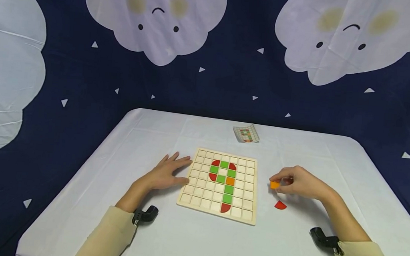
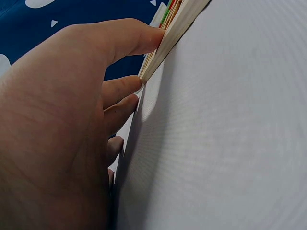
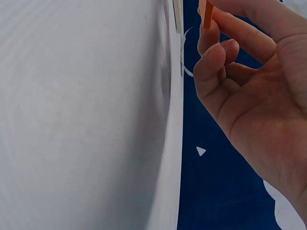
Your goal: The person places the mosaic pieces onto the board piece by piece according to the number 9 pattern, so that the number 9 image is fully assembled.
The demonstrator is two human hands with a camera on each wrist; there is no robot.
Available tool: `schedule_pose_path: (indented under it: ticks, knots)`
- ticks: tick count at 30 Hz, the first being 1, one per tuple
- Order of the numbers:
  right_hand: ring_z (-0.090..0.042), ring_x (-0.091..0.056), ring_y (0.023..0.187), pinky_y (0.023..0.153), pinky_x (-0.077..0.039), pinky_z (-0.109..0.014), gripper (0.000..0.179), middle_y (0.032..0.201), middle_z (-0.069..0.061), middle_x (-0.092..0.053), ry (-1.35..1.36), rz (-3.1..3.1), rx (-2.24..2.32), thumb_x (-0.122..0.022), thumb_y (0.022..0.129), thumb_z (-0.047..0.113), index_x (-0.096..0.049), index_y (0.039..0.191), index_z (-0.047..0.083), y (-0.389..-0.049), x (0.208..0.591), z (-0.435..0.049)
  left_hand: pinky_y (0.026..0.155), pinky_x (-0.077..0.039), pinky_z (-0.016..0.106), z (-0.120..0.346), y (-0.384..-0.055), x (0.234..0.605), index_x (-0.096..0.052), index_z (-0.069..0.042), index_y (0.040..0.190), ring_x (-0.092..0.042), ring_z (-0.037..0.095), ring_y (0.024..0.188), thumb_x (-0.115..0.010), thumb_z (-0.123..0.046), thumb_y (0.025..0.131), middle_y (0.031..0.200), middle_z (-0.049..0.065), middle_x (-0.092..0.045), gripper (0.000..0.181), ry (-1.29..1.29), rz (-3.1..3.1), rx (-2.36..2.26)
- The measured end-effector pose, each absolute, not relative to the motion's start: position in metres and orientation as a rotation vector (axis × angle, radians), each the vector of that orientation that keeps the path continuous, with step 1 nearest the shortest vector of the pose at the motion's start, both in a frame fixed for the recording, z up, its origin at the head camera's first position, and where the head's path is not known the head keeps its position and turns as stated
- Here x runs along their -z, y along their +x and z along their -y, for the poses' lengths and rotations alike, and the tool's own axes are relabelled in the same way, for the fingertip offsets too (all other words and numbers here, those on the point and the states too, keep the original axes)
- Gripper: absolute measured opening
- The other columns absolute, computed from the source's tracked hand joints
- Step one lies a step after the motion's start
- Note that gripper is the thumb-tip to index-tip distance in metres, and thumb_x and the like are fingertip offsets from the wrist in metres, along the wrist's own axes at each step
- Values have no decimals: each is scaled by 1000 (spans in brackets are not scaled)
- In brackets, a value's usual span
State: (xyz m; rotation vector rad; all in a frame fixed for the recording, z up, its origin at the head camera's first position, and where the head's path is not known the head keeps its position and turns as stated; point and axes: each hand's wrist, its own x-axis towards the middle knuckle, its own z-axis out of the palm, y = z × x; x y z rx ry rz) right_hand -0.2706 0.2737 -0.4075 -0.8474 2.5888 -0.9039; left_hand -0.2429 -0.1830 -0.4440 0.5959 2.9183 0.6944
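A square wooden grid board (image 1: 199,203) lies on the white table, with green and orange squares and red quarter-round tiles set in some cells. My left hand (image 1: 165,174) rests at the board's left edge, fingers spread, thumb and fingertips against the frame. To the right of the board, my right hand (image 1: 300,183) pinches an orange square tile (image 1: 274,185) between thumb and fingers. That orange tile shows edge-on at the top of the right wrist view, the other fingers curled below. A red quarter-round tile (image 1: 280,205) lies on the cloth just below the right hand.
A small pattern card (image 1: 246,134) with a printed coloured grid lies behind the board, its corners curling up. White cloth (image 1: 217,249) covers the table. Behind it hangs a dark blue curtain (image 1: 230,85) with clouds and small triangles.
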Motion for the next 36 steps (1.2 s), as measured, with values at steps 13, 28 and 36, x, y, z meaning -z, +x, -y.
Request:
schedule_pose_path:
  ticks: [13,28,36]
  knots:
    - [-19,-52,75,59,-41,-27,29,91,3,-64,-835,-2526,940,-79,79,28,-75,107,20,-268,408,-259,115,0,46,180,-239,445,-44,-24,146,-9,25,145,-64,-50,84,152,-7,-32,70,588,-2912,-702]
    - [-18,-50,65,53,-38,-26,31,85,-1,-63,-970,-2520,939,-80,78,26,-76,108,19,-275,401,-236,115,0,47,181,-243,443,-45,-24,146,-9,25,145,-64,-50,84,152,-8,-32,70,591,-2921,-707]
    - [-17,-48,65,53,-37,-25,30,80,-4,-60,-1023,-2504,968,-80,78,23,-76,106,17,-277,404,-222,115,0,47,182,-243,443,-44,-24,146,-8,24,145,-64,-51,84,152,-8,-32,70,589,-2919,-688]
